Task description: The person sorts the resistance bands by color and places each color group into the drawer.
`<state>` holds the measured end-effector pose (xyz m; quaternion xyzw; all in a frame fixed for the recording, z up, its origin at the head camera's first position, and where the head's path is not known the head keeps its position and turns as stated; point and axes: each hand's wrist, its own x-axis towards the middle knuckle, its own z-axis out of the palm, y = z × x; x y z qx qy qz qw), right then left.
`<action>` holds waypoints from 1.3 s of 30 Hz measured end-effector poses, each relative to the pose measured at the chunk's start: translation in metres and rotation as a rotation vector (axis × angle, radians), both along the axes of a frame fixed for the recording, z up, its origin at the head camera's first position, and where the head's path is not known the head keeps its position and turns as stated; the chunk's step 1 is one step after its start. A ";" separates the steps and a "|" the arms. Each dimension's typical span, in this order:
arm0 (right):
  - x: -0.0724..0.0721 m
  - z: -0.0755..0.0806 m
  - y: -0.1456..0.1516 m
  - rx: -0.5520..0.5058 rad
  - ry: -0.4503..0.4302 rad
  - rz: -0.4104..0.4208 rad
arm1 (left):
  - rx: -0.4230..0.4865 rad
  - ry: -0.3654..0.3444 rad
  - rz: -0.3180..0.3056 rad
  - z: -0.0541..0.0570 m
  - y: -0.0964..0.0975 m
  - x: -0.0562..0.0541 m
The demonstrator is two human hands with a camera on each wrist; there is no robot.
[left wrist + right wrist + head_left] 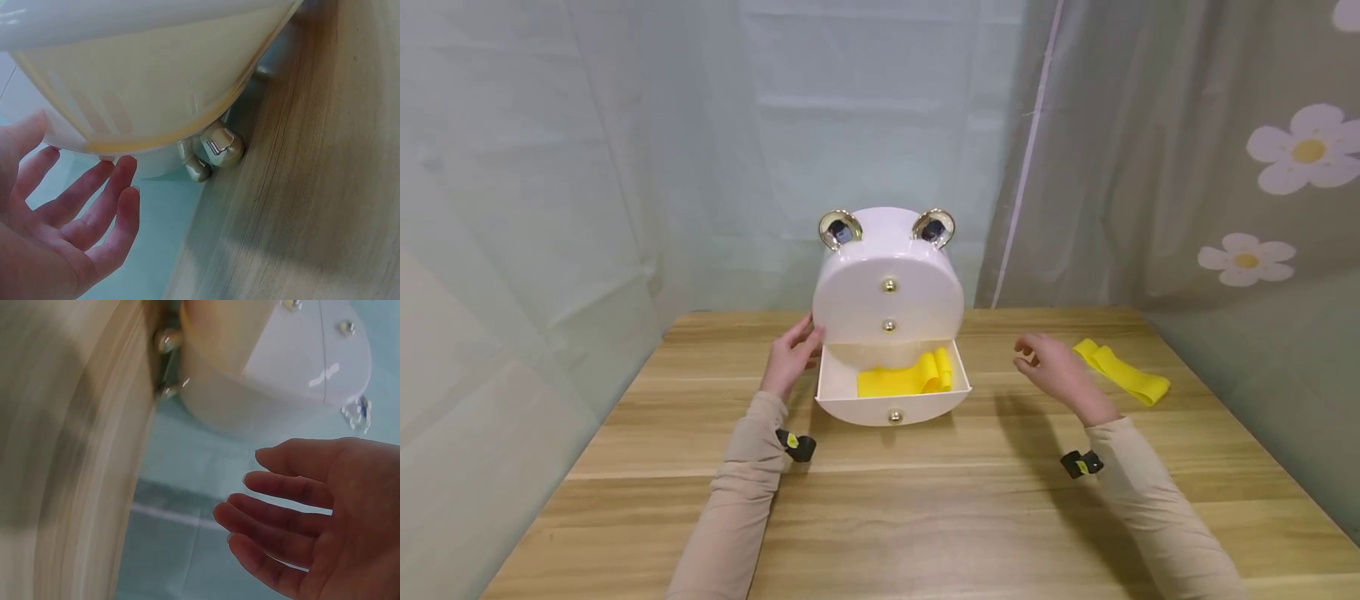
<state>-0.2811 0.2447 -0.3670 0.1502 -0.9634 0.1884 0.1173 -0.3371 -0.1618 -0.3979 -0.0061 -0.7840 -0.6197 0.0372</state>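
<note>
A white frog-shaped drawer box (887, 304) with gold-rimmed eyes stands on the table, its bottom drawer (842, 408) pulled out. Inside that drawer lies a folded yellow strip (895, 381), which looks like a fabric or elastic band. My left hand (790, 354) touches the box's left side with relaxed, slightly bent fingers; in the left wrist view its fingertips (128, 164) meet the box's edge. To the right of the box, my right hand (1052, 371) hovers above the table, holding nothing, its fingers loosely bent. Beyond it a second yellow strip (1131, 377) lies on the table.
The wooden table (910, 517) reaches back to a pale curtain (887, 108). A grey curtain with white flowers (1246, 260) hangs at the right. Small gold feet (222, 147) show under the box in the left wrist view.
</note>
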 end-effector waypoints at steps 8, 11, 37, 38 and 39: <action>0.009 0.003 0.031 0.036 -0.013 -0.052 | -0.007 -0.003 0.002 0.001 -0.002 0.002; 0.011 0.002 0.044 0.036 0.009 -0.059 | -0.002 0.000 0.005 0.000 -0.002 0.002; 0.029 -0.010 0.175 0.141 -0.407 -0.355 | -0.003 0.001 0.007 -0.003 0.000 0.005; 0.028 -0.010 0.178 0.132 -0.419 -0.353 | -0.005 0.001 0.006 -0.003 0.000 0.006; 0.026 -0.010 0.180 0.123 -0.424 -0.354 | -0.005 -0.001 0.008 -0.003 0.000 0.006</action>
